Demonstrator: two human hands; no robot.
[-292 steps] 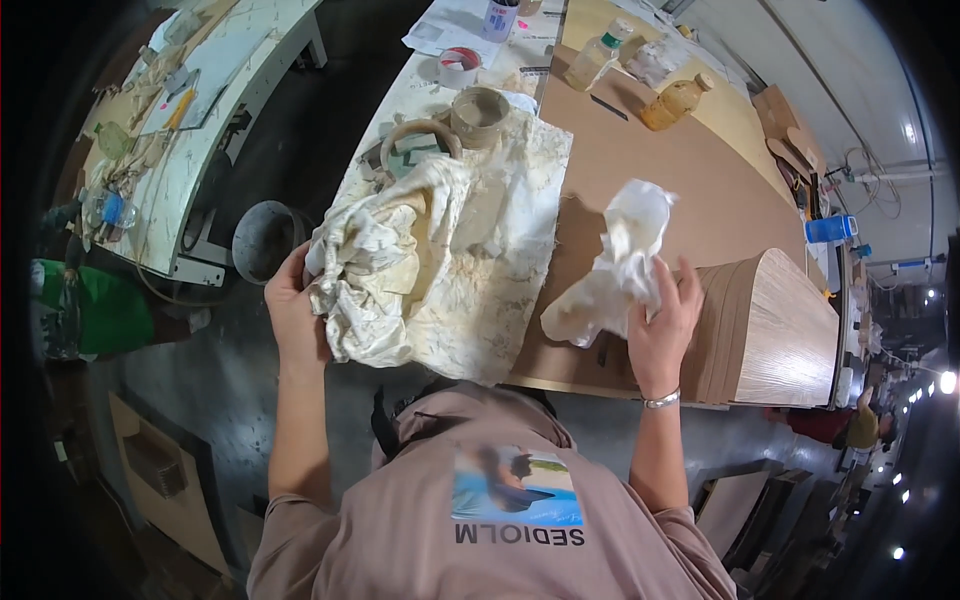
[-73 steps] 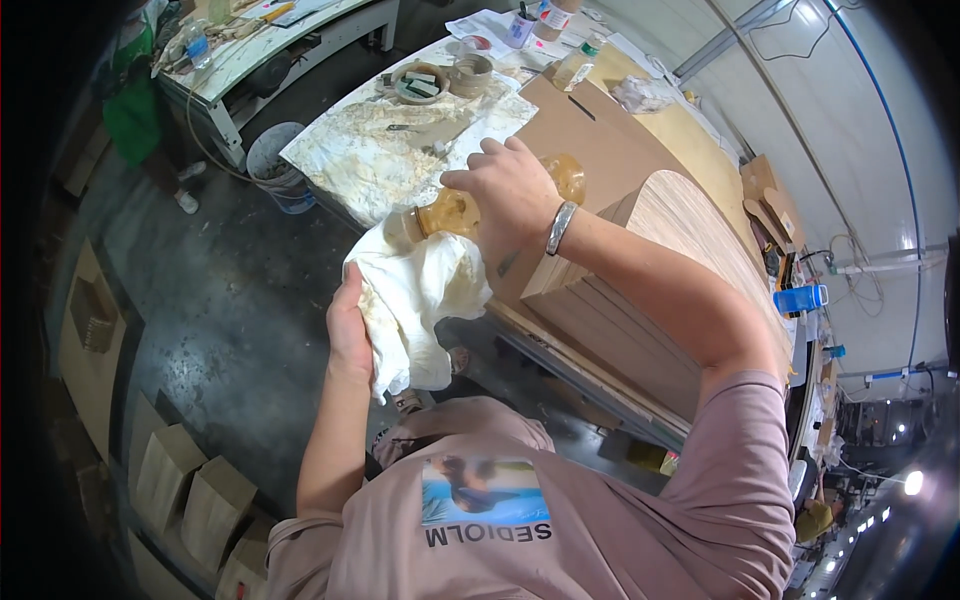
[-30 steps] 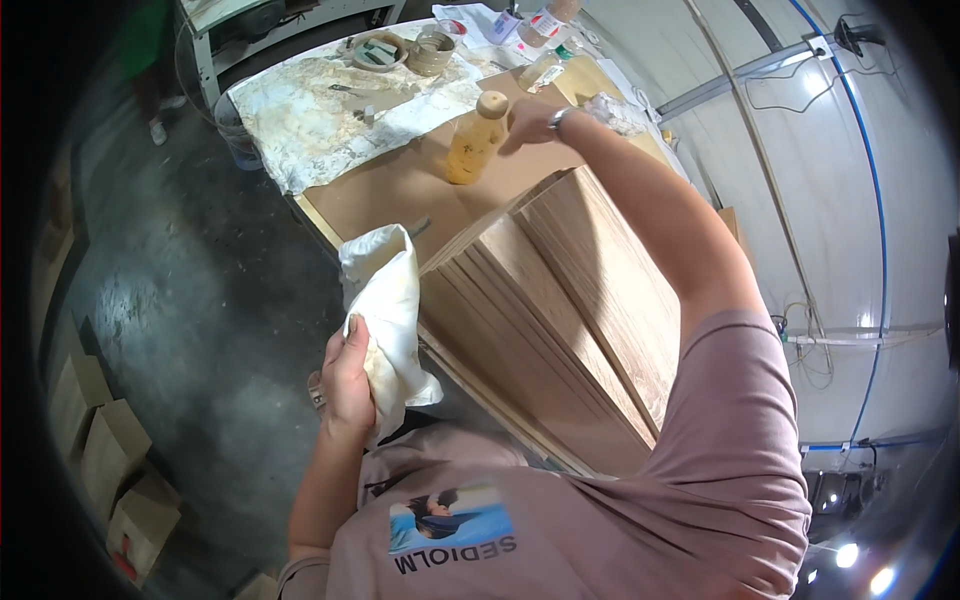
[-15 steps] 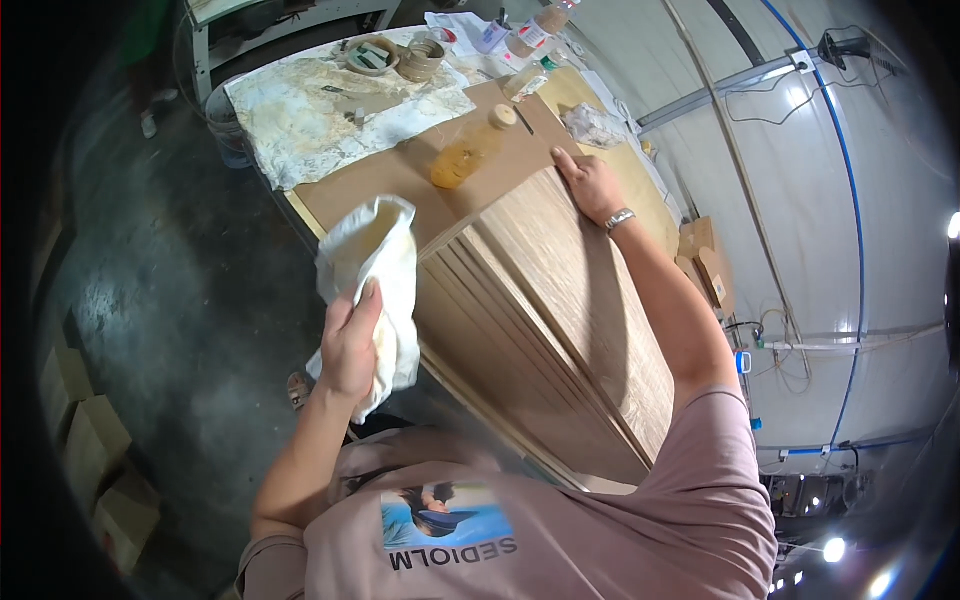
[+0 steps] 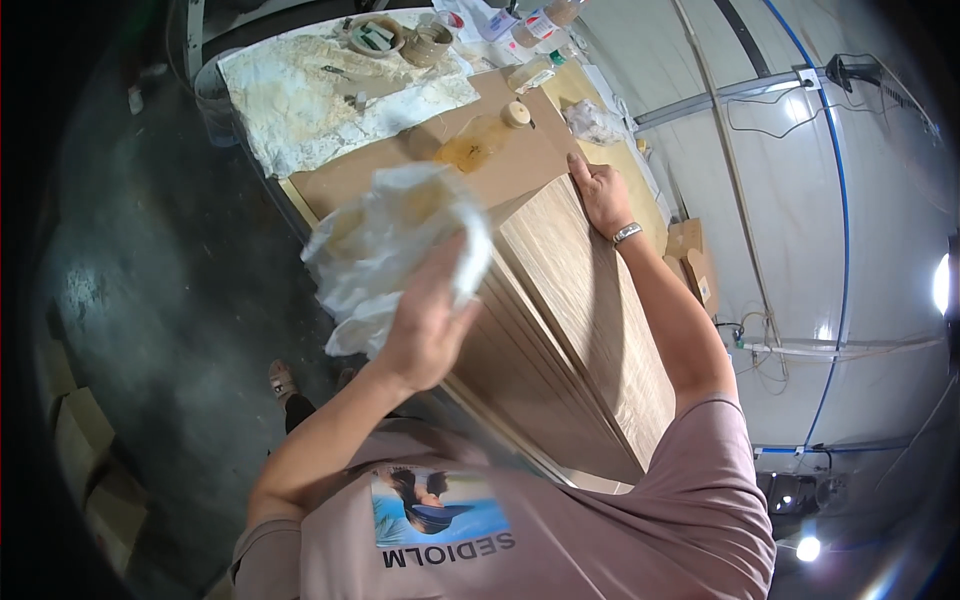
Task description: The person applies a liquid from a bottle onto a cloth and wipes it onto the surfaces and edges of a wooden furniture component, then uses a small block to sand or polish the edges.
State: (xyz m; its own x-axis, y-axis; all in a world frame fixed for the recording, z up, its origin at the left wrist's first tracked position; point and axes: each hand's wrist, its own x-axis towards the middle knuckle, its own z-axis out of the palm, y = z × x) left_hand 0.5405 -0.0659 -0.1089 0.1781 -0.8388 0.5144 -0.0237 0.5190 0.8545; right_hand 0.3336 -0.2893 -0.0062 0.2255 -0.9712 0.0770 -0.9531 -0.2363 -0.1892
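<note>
A crumpled white cloth is in my left hand, blurred by motion, over the left edge of a stack of boards. The uppermost wood-grain board is pale brown, with several more boards layered beneath it. My right hand grips that top board at its far right corner, thumb along the edge and the other fingers partly hidden over the side. Just beyond the stack, a clear bottle of amber liquid with a pale cap lies on brown sheeting.
A stained white sheet covers the table's far left, bearing a round pot and a brown jar. Clear bottles and a crumpled plastic bag stand farther right. Cardboard boxes are by the wall.
My left hand has swung right and toward the boards with the cloth, which now spreads wider. My right hand keeps its hold at the board's corner. The view has shifted slightly.
</note>
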